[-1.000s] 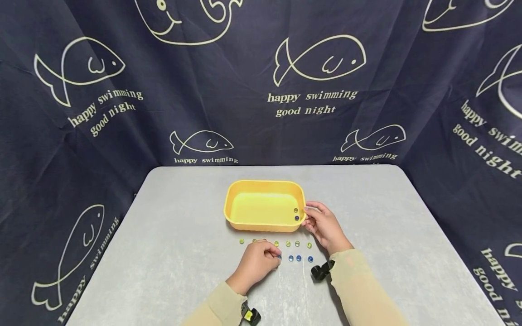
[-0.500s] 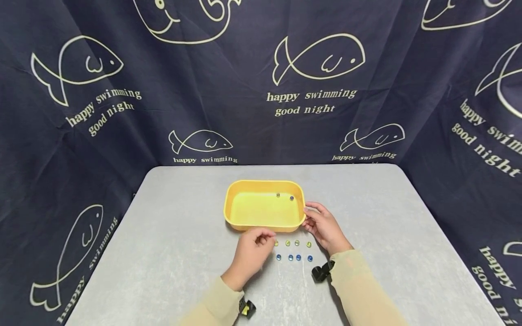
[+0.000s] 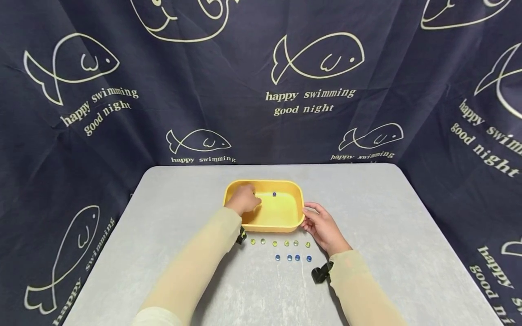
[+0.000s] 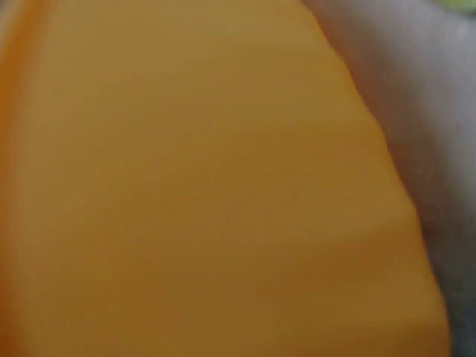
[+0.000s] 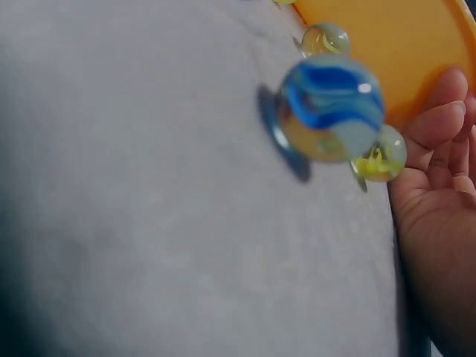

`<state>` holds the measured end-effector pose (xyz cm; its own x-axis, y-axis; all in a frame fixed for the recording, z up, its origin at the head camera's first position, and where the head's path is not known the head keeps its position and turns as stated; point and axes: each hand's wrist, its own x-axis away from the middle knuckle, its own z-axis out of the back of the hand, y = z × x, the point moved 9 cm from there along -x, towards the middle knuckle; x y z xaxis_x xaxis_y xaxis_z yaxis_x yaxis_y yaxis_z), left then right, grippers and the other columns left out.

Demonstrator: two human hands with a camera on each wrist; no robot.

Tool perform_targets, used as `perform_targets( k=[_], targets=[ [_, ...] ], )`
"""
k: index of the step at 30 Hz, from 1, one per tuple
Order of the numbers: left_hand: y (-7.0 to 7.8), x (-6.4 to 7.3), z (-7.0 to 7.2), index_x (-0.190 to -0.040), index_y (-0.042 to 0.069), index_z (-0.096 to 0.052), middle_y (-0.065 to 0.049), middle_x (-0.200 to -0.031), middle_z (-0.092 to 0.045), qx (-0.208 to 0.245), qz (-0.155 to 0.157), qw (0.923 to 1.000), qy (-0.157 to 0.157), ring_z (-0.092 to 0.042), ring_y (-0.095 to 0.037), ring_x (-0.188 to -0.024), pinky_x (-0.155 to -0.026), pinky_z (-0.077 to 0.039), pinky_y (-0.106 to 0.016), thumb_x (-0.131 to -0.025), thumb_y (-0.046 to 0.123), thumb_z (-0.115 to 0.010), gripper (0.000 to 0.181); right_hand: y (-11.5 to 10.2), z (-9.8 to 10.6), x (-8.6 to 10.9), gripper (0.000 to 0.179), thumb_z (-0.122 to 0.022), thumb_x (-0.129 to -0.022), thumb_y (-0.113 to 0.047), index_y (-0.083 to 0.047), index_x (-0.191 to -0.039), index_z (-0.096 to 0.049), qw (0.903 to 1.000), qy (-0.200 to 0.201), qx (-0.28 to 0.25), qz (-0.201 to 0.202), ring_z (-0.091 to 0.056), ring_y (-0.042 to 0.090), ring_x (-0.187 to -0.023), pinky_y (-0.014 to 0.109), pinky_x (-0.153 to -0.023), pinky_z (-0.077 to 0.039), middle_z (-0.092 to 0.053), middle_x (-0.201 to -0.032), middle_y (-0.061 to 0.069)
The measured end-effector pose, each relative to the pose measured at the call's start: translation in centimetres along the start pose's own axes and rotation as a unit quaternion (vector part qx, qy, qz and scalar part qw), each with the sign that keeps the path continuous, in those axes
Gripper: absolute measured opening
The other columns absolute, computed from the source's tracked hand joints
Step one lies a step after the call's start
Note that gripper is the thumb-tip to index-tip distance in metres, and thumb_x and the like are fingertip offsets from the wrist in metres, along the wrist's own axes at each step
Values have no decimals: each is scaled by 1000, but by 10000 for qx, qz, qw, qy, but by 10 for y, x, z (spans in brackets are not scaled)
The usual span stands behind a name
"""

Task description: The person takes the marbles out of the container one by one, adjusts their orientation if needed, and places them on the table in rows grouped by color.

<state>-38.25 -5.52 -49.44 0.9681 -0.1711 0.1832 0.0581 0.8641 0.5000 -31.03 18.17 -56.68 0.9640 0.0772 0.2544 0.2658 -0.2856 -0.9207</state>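
My left hand (image 3: 244, 199) reaches down inside the left part of a yellow plastic tray (image 3: 269, 227), thumb and forefinger apart around a small dark spot that looks like a marble. A dark blue marble (image 3: 274, 194) lies by the tray's back wall, right of those fingers. At the tray's right end, my right hand (image 3: 326, 227) holds the rim and side. Only the tray's blurred orange-looking wall (image 4: 223, 171) fills most of the left wrist view. The right wrist view has the right fingertips (image 5: 439, 123) against the tray.
On the grey table (image 3: 346, 190), a row of clear marbles with yellow swirls (image 3: 275, 243) lies in front of the tray. A shorter row of blue marbles (image 3: 297, 258) sits nearer. One blue-swirled marble (image 5: 335, 108) looms large beside the right hand. A dark fish-print curtain (image 3: 253, 68) surrounds the table.
My left hand has gone from the marble rows up and over into the tray. Marbles in the tray have rolled from its right end toward the back and left. The right hand stays put.
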Motion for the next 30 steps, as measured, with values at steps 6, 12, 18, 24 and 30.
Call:
perform_targets(
  k=[6, 12, 18, 24, 30],
  targets=[
    [-5, -11, 5, -77, 9, -56, -7, -77, -53, -181, 333, 9986, 357, -50, -23, -74, -75, -48, -35, -93, 0, -57, 18, -3, -3, -1, 43, -62, -105, -15, 1, -142, -46, 9999, -86, -53, 52, -62, 14, -68, 24, -63, -54, -66, -82, 7],
    [-14, -20, -1, -71, 9, -58, -4, -70, -51, 32, 399, 9983, 421, -48, -21, -69, -71, -48, -34, -101, 9, -58, 30, -3, -2, -1, 43, -62, -104, -14, 1, -142, -46, 9999, -70, -82, 21, -63, 14, -70, 25, -66, -55, -67, -84, 7],
    [-20, -27, -9, -80, 14, -73, 4, -80, -68, 342, 364, 9986, 166, -59, -15, -77, -81, -52, -31, -87, 7, -76, 10, -2, -1, 0, 44, -62, -105, -14, 1, -142, -45, 9999, -89, -92, 22, -63, 13, -69, 24, -65, -55, -67, -83, 6],
    [-20, -24, -7, -90, 10, -77, 2, -89, -72, 587, 293, 9978, 64, -64, -16, -84, -84, -53, -31, -86, 7, -76, 6, -3, -2, 1, 43, -63, -104, -16, 0, -141, -47, 9999, -91, -65, 51, -63, 13, -70, 25, -65, -54, -68, -83, 6],
    [-26, -27, -8, -88, 10, -77, 2, -84, -71, 827, 357, 9959, 47, -59, -15, -76, -70, -49, -27, -84, 6, -77, 6, -1, -1, -1, 45, -63, -104, -17, 0, -142, -46, 10000, -51, -22, 19, -63, 14, -71, 25, -66, -54, -68, -84, 6]
  ],
)
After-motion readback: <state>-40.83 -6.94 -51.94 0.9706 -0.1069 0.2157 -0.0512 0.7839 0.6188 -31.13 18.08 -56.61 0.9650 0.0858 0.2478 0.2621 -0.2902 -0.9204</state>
